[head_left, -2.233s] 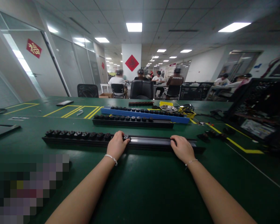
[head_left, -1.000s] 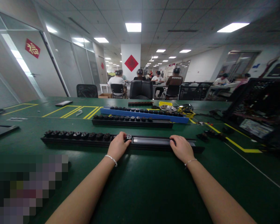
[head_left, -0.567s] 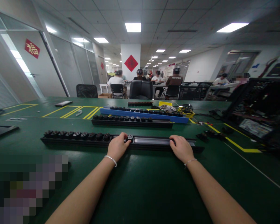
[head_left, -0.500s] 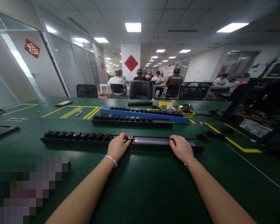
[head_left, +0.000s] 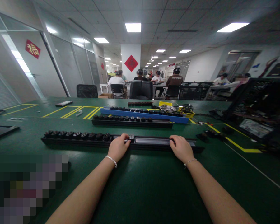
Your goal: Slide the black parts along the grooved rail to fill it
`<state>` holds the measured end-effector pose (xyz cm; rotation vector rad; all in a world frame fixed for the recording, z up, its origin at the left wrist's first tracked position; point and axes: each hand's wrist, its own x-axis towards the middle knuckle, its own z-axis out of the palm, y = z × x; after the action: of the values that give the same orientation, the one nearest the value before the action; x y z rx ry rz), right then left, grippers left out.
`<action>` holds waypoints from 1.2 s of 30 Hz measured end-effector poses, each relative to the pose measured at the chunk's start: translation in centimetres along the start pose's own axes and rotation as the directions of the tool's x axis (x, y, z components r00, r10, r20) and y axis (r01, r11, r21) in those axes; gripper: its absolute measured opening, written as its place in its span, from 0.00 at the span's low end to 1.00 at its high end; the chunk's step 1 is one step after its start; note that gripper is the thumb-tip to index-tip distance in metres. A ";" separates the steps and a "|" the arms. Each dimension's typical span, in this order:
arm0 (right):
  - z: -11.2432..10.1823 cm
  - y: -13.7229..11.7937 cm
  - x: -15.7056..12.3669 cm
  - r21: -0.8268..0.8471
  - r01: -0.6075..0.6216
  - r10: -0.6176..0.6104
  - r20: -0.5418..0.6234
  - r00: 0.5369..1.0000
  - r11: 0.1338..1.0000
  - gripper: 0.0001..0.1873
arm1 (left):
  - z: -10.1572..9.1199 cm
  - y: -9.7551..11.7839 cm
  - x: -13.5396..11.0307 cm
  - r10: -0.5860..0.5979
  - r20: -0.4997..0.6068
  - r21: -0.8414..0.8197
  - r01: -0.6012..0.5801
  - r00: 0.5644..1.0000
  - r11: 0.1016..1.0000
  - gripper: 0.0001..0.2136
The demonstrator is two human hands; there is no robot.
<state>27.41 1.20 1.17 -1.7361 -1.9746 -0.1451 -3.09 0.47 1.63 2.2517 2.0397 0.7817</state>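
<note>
A small black insert (head_left: 131, 137) is pinched by the left hand (head_left: 118, 147) on the near black rail (head_left: 154, 141), which is pressed down by the curled right hand (head_left: 180, 148). Seating seems in hand, and alignment with the channel is called for. A shorter black rail (head_left: 161, 124) and a blue rail (head_left: 144, 114) are laid farther off on the green table (head_left: 140, 186), with seated people (head_left: 117, 81) beyond.

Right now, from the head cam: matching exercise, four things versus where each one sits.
1 left hand
2 right hand
3 blue rail
4 metal bowl

A next to the yellow tray
B on the near black rail's bare stretch
C just beyond the middle black rail
D at the end of the near black rail's row of black pieces

Pairs: 1-D, 2-B, 3-C, 4-A
</note>
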 end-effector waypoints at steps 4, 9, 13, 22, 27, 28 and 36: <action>0.0 0.0 0.0 -0.003 0.012 -0.012 0.001 1.000 1.000 0.15 | 0.0 0.1 0.0 0.003 -0.022 0.049 -0.002 1.000 0.999 0.10; -0.1 0.0 0.0 0.004 0.004 -0.004 0.006 1.000 1.000 0.15 | 0.1 -0.1 0.2 0.059 -0.025 0.070 -0.057 0.998 0.996 0.11; -0.1 0.0 0.0 0.007 0.000 0.000 0.009 1.000 1.000 0.15 | 0.2 -0.2 0.3 0.112 -0.036 0.053 -0.110 0.993 0.993 0.11; -0.2 -0.1 0.0 0.000 0.005 -0.005 0.009 1.000 1.000 0.15 | 0.3 0.2 0.1 0.149 -0.045 -0.016 -0.150 0.988 0.989 0.09; -0.2 -0.1 0.0 0.004 0.006 -0.006 0.008 1.000 1.000 0.15 | 0.3 0.2 0.1 0.145 -0.031 -0.031 -0.146 0.989 0.989 0.09; -0.1 -0.1 0.0 0.002 0.007 -0.007 0.004 1.000 1.000 0.15 | 0.3 0.1 0.1 0.144 -0.026 -0.034 -0.144 0.989 0.989 0.09; 0.2 0.2 -0.1 -0.009 0.027 -0.027 -0.025 0.999 1.000 0.14 | 0.3 0.2 0.1 0.159 -0.026 -0.058 -0.161 0.987 0.985 0.10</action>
<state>27.55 1.27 0.93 -1.7052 -1.9830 -0.1844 -2.83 0.59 1.47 2.4071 1.8347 0.8679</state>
